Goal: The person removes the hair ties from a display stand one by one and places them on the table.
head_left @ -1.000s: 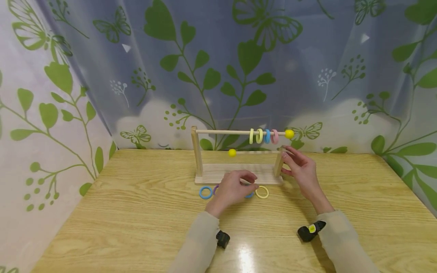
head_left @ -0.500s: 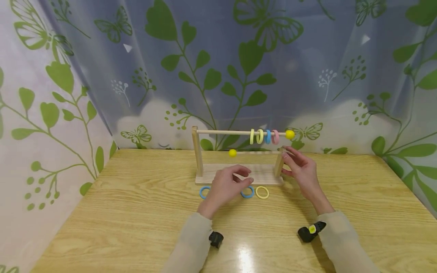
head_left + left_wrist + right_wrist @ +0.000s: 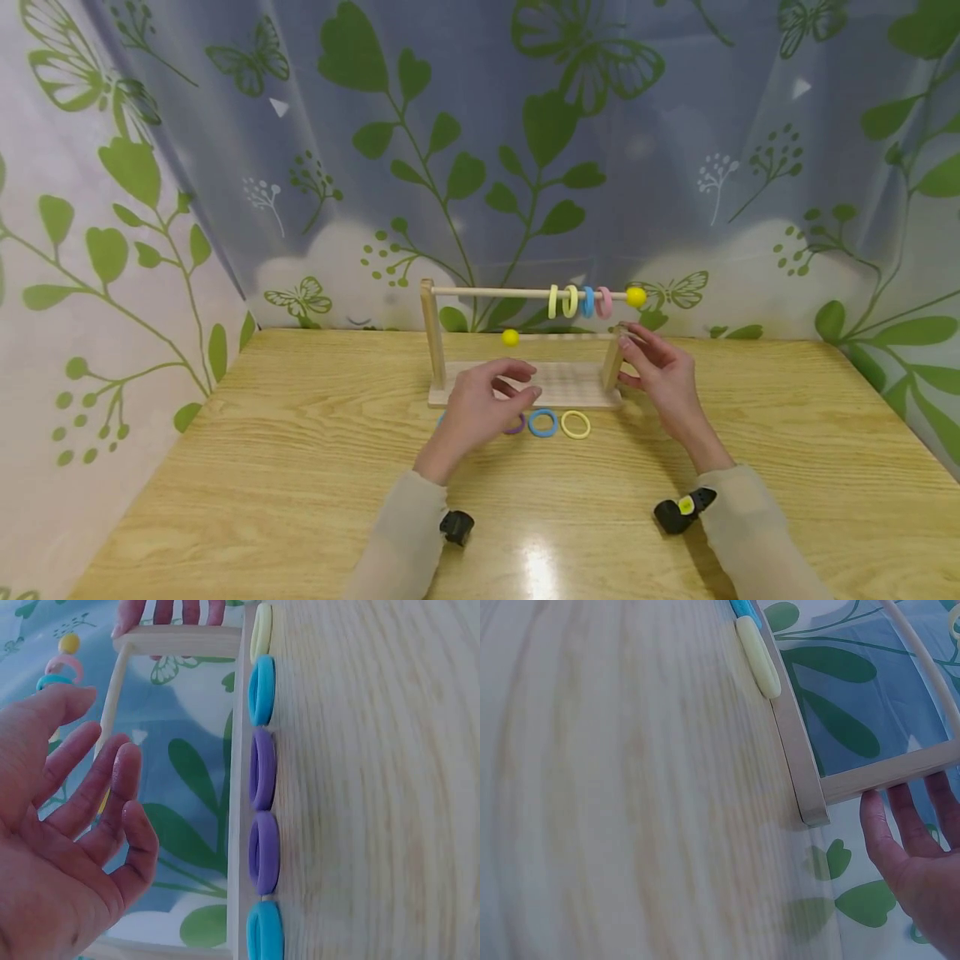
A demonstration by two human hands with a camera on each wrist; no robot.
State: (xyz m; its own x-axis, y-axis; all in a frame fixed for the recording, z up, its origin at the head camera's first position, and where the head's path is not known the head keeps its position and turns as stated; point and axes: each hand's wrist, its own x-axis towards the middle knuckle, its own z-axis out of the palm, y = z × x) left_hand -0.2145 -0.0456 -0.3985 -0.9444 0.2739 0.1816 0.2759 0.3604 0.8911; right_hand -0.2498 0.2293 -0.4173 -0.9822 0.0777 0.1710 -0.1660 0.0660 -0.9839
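A wooden rack [image 3: 525, 398] has a tall left post and a short right post [image 3: 612, 360]. My right hand [image 3: 663, 375] grips the short post, thumb in front and fingers about its outer side. My left hand [image 3: 480, 408] hovers over the rack's front edge, fingers loosely bent and holding nothing. Below it rings lie in a row along the base: a yellow ring [image 3: 576, 425], a blue ring [image 3: 543, 423], two purple rings, one a purple ring [image 3: 263, 853], and another blue ring [image 3: 265, 930]. The left hand partly hides this row in the head view.
On the upper rod [image 3: 487, 292] hang two yellow rings, a blue ring [image 3: 588, 302] and a pink ring [image 3: 604, 302], near its yellow end ball [image 3: 636, 297]. The lower rod ends in another yellow ball [image 3: 510, 337]. A patterned curtain [image 3: 480, 167] stands behind the wooden table [image 3: 300, 433].
My left hand has moved left along the row of rings, uncovering the right blue ring and part of a purple one. My right hand stays on the short post.
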